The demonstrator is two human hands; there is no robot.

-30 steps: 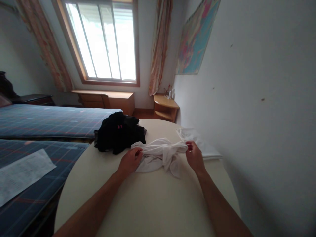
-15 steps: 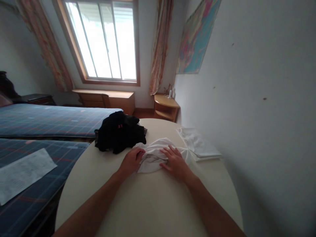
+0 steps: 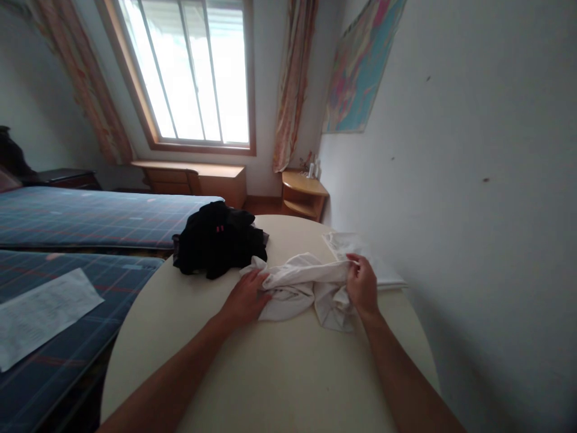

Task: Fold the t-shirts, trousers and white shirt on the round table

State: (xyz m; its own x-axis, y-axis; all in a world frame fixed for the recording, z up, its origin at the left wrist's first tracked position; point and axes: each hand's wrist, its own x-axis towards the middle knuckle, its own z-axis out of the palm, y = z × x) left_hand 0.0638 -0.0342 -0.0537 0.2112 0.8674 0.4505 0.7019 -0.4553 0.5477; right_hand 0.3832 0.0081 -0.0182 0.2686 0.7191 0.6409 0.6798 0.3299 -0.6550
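Note:
A crumpled white garment point(image 3: 297, 276) lies on the pale round table point(image 3: 270, 379); its exact kind is hidden by the folds. At its left end my left hand point(image 3: 246, 297) is closed over the fabric, thumb toward me and fingers on the far side. My right hand point(image 3: 363, 285) pinches the right end and lifts that edge a little, drawing a fold taut between the hands. Loose fabric droops below this fold. Behind my right hand lies a folded white cloth point(image 3: 387, 273), partly covered by it.
A heap of black clothing point(image 3: 220, 240) sits at the table's far left. Beds with blue plaid mattresses point(image 3: 108, 216) stand to the left, a paper sheet point(image 3: 49, 316) on the nearer one. A white wall point(image 3: 473, 252) runs along the right. Beyond the table is a wooden corner stand point(image 3: 304, 183).
My right hand has moved right and closed on the garment's edge, spreading the fabric wider. My left hand stays near the left end, its fingers shifted slightly.

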